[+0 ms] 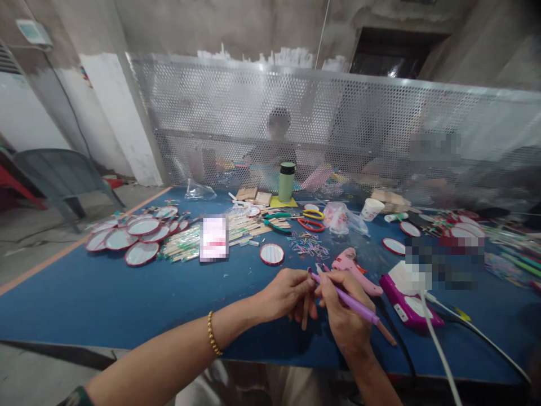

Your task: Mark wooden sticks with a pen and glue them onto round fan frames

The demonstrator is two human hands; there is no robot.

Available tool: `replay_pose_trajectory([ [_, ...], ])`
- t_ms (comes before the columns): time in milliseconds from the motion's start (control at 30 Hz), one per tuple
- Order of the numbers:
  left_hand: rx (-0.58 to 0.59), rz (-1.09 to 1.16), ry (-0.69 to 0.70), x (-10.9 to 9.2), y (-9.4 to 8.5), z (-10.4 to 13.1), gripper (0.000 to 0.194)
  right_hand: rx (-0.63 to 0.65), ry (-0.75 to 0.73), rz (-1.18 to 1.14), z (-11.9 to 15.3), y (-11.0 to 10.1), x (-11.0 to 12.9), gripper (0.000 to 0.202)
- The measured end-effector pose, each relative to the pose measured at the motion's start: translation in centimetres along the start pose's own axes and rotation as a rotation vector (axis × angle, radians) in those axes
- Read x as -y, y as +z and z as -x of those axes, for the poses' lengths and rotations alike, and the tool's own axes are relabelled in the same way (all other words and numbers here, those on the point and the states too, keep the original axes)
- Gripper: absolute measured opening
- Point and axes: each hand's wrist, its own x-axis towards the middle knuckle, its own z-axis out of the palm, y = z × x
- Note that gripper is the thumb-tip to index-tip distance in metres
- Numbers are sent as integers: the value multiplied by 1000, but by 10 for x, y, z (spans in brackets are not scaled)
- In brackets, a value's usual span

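My left hand (291, 293), with a beaded bracelet at the wrist, pinches a thin wooden stick (305, 317) that points down below the fingers. Close beside it, my right hand (347, 316) is closed around a slim purple pen-like tool (355, 307) with a brownish rear end. The tool's tip meets the top of the stick between my fingertips; the exact contact is too small to make out. Just beyond my right hand lies a pink glue gun (357, 272). A round white disc with a red rim (271, 254) and a heap of small coloured bands (308, 245) lie past my fingers.
Red-rimmed discs (143, 226) pile up at left beside bundled wooden sticks (181, 242) and a phone (213, 238). Pliers (279, 221), a green bottle (286, 185) and a paper cup (372, 208) stand farther back. A purple power strip (408, 304) with cables sits right. Perforated metal panel (236, 107) behind.
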Motion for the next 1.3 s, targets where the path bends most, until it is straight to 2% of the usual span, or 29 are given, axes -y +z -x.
replay_pose_trajectory([
  [300, -14, 36, 1, 4, 0, -1, 66, 19, -12, -59, -3, 0, 8, 21],
  [567, -18, 18, 9, 5, -1, -2, 67, 19, -25, -27, -1, 1, 3, 21],
  [767, 4, 39, 12, 4, -1, -2, 63, -27, -6, 2, -1, 0, 1, 21],
  [1300, -11, 2, -2, 3, -1, -1, 67, 7, 5, -31, -1, 0, 2, 21],
])
